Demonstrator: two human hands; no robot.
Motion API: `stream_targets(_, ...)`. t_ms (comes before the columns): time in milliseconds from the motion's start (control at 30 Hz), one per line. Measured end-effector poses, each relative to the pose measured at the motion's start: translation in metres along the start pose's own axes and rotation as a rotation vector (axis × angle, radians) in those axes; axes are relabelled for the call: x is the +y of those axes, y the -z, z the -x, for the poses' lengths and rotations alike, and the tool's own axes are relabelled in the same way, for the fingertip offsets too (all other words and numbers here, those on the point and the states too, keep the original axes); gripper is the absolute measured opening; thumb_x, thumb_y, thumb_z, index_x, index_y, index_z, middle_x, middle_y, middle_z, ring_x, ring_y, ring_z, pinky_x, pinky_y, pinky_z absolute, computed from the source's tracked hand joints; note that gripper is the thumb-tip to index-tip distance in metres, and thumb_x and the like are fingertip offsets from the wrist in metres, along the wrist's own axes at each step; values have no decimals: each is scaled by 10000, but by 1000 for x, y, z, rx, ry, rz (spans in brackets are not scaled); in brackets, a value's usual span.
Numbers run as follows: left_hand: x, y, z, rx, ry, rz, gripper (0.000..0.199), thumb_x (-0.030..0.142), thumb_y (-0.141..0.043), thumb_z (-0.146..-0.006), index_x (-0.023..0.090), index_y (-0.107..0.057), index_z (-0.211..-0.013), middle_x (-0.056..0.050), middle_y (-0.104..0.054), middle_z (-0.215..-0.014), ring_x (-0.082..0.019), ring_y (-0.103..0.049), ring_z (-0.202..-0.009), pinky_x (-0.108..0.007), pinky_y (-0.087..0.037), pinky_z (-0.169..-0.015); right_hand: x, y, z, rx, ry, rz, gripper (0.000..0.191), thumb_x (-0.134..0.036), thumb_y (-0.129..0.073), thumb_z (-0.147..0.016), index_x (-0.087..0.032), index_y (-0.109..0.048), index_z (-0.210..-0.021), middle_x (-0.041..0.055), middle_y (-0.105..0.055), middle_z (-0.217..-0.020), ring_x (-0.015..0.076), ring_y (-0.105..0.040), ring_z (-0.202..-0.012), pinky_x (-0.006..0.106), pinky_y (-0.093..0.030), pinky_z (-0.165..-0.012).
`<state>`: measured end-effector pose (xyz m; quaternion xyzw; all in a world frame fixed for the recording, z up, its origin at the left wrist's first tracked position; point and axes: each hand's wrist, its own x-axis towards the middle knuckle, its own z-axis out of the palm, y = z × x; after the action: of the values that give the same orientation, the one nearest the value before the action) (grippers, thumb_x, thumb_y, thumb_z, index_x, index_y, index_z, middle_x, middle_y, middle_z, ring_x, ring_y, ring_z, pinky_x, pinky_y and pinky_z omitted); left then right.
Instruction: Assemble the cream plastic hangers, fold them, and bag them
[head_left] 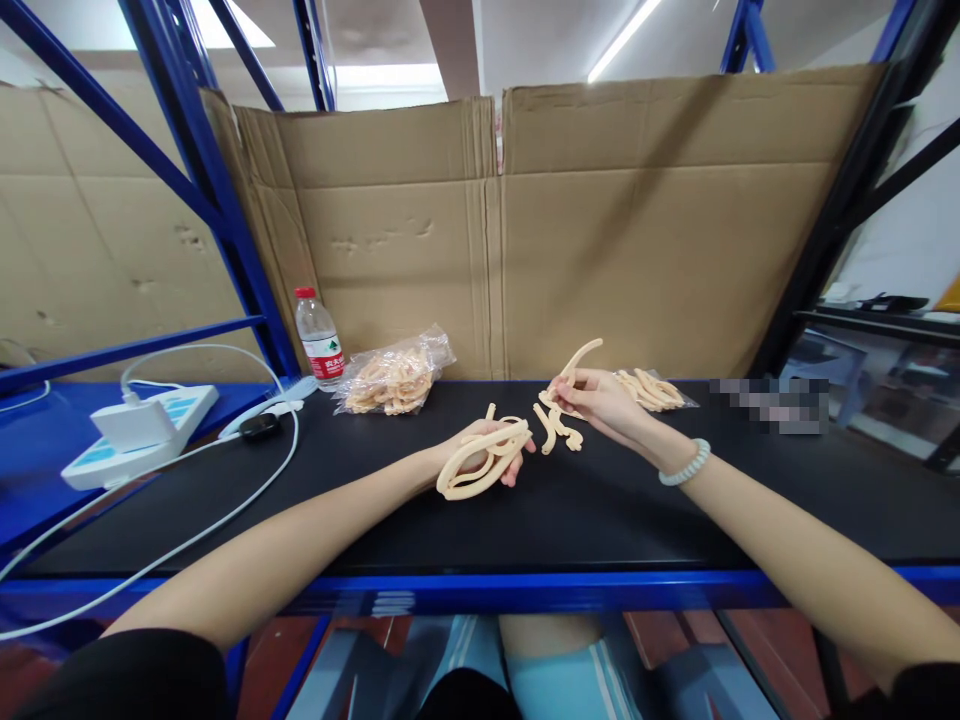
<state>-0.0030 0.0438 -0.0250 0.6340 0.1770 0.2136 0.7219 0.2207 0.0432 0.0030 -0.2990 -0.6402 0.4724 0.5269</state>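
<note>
My left hand (513, 468) is closed around a small bunch of long, pale-yellow curved strips (466, 491), which lie across the palm above the black tabletop. Between the thumb and fingers of my right hand (596, 398) is a single curved strip (582, 353), its free end pointing up and to the right. Several shorter loose strips (550, 432) lie on the table between the two hands, partly behind my right fingers. What the strips are made of, I cannot tell.
A clear plastic bag of similar pieces (394, 378) lies at the back left, beside a water bottle (319, 340). Another bag (652, 390) sits behind my right hand. Left are a power strip (184, 412) and white cables. Cardboard panels (390, 240) stand behind the table.
</note>
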Motion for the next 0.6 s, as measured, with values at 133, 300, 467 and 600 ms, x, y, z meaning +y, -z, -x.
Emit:
stream_targets(133, 1, 10, -1, 164, -39, 49, 283, 314, -652, -799, 84, -638, -963, -121, -701, -732, -201, -678, -671, -266, -521, -615, 5, 23, -5, -115, -153, 251, 230, -334, -710, -691, -123, -647, -757, -11, -562, -605, 74, -435, -491, 226, -331, -462)
stream_targets(300, 11, 8, 3, 366, -61, 111, 198, 242, -665, -807, 101, -638, -943, -143, -725, -839, -215, -700, -758, -274, -536, -665, 18, 24, -6, -149, -215, 606, 378, -154, -612, -718, -126, -615, -1095, -44, -577, -548, 103, -491, -467, 233, -359, -474)
stream_targets(467, 18, -1, 5, 467, -40, 159, 112, 181, -597, -850, 108, -627, -931, -142, -725, -906, -196, -700, -686, -281, -557, -596, 19, 22, -5, -127, -247, 868, 417, -83, -595, -692, -128, -589, -1106, -41, -597, -524, 143, -566, -512, 238, -386, -502)
stream_targets(600, 19, -5, 3, 527, -75, 170, 116, 149, -573, -854, 99, -638, -937, -135, -713, -907, -178, -691, -660, -257, -553, -538, 14, 18, -1, -38, -200, 1020, 217, -186, -631, -723, -144, -627, -936, -67, -487, -438, 131, -489, -442, 240, -317, -460)
